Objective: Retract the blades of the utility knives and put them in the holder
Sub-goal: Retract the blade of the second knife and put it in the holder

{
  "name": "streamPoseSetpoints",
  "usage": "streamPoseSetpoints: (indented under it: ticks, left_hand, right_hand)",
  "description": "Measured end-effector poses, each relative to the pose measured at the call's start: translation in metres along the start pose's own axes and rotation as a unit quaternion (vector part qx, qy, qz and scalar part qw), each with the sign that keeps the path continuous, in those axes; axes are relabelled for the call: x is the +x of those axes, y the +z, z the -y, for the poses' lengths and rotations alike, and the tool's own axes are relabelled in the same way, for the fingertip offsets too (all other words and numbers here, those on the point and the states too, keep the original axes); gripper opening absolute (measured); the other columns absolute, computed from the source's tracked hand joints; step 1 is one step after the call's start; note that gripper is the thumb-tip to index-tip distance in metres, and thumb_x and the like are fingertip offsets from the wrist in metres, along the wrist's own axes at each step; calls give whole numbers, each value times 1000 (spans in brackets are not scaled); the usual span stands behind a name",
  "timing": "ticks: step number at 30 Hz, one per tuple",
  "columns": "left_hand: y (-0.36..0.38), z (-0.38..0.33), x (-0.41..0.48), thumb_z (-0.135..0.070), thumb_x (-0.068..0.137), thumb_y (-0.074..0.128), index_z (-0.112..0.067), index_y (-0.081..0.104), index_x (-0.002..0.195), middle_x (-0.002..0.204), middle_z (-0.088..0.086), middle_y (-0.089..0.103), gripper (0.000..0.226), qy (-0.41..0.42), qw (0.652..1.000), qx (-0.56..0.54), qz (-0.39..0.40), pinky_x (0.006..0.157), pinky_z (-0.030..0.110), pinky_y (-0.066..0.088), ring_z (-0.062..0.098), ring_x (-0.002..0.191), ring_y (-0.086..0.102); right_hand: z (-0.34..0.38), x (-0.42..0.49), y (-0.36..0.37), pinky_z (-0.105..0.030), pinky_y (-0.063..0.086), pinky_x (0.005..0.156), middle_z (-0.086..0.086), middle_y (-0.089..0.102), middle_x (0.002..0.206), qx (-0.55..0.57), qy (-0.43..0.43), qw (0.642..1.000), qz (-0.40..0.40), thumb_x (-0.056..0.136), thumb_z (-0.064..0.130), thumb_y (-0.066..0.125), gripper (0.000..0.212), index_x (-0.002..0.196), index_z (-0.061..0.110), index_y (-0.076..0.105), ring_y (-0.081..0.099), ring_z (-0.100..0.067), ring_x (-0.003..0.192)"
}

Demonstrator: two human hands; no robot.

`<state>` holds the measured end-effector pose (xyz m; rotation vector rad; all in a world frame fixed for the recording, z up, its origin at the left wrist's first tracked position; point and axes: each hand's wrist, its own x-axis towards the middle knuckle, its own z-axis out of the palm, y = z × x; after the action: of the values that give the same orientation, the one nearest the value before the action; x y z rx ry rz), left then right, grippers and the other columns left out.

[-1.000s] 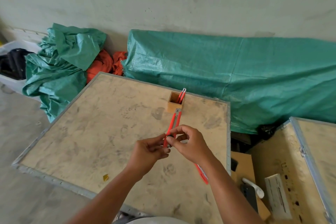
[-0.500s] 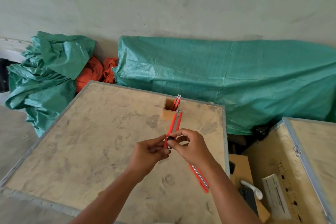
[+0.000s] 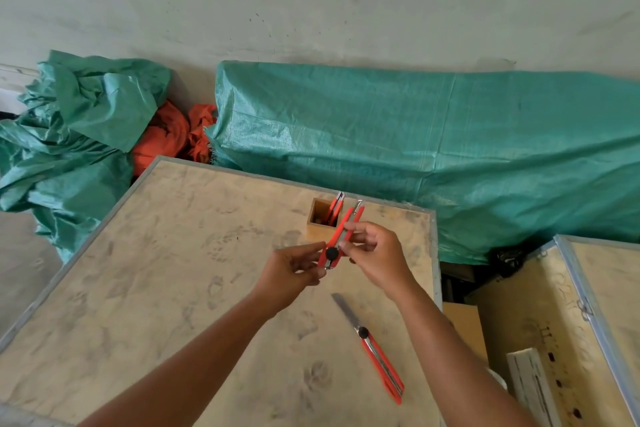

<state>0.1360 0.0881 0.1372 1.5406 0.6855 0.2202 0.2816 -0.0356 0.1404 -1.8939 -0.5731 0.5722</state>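
Both hands have drifted right toward the wooden holder [image 3: 321,218] since a second ago. My left hand [image 3: 294,273] and right hand [image 3: 375,255] pinch one red knife [image 3: 341,236] above the table [image 3: 145,281]; another knife [image 3: 375,350] lies there, blade out.

**A plywood top against a plain wall**

I stand at a plywood table [image 3: 145,288] edged in grey metal, its surface smudged with dark marks. Beyond its far edge a long green tarpaulin [image 3: 415,149] covers something low along the pale, scuffed wall [image 3: 311,0]. Past the far left corner lies a crumpled green tarp [image 3: 76,121] with orange cloth [image 3: 166,139] beside it. Off the right edge stands an open wooden crate [image 3: 540,322]. The light is soft and even.
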Motion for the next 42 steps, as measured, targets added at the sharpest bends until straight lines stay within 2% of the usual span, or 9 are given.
streamPoseSetpoints:
  ticks: [4,8,11,14,20,25,31,37,42]
  left_hand:
    - [-4,1,56,-4,78,80,-24,73,114,106,-2,76,42,10,998,45,-41,83,30,60,21,97,71]
    - [-5,12,108,-16,78,82,-25,63,130,131,-1,64,56,-6,984,163,-75,92,30,47,16,114,59]
    - [-2,21,136,-18,81,79,-21,48,144,146,5,51,70,-13,966,249,-71,107,34,39,24,132,48]
    - [2,29,155,-17,87,73,-19,35,150,148,9,46,73,-50,956,283,-51,108,36,40,28,132,47]
    - [1,42,172,-11,87,71,-18,55,137,121,9,65,53,-49,965,254,-48,93,34,50,29,110,62]
    - [-1,49,171,-15,87,71,-18,48,143,127,7,64,60,-37,963,263,-46,97,36,50,26,112,62]
    - [1,49,165,-14,87,72,-16,47,143,136,9,61,62,-57,974,212,-65,98,33,48,27,119,60]
    - [7,36,131,-26,87,73,-14,53,139,140,8,57,56,-40,968,223,-105,99,37,49,27,122,58]
    - [21,31,90,-29,85,74,-19,62,130,135,5,61,48,-27,969,207,-131,96,34,51,21,116,60]
  right_hand:
    - [-5,51,-6,-44,64,83,-3,79,97,-29,-11,999,-34,80,6,83,32,110,16,76,76,-17,88]
    - [-14,94,2,-39,64,82,-1,79,102,-103,-44,990,-81,78,5,84,32,107,19,78,73,-12,90]
    - [-23,114,14,-20,59,80,0,79,104,-132,-66,984,-99,82,4,77,30,106,22,78,72,-12,86]
    - [-30,126,31,2,45,70,-2,79,107,-148,-85,979,-107,89,5,72,24,108,18,79,71,-12,82]
    - [-51,136,58,-28,59,87,-6,80,106,-176,-94,977,-79,87,1,70,27,108,16,80,76,-22,92]
    - [-60,138,63,-29,59,86,-8,80,102,-179,-106,975,-77,85,-4,69,29,105,12,80,76,-21,88]
    - [-63,123,57,0,45,77,-8,80,100,-167,-105,976,-97,85,-2,73,24,104,10,80,75,-18,83]
    - [-64,81,35,-28,60,83,-10,79,102,-150,-115,977,-95,85,-2,73,22,105,6,79,75,-22,87]
    - [-68,51,8,2,47,74,-6,78,109,-141,-74,984,-77,88,2,73,23,110,8,77,72,-14,84]
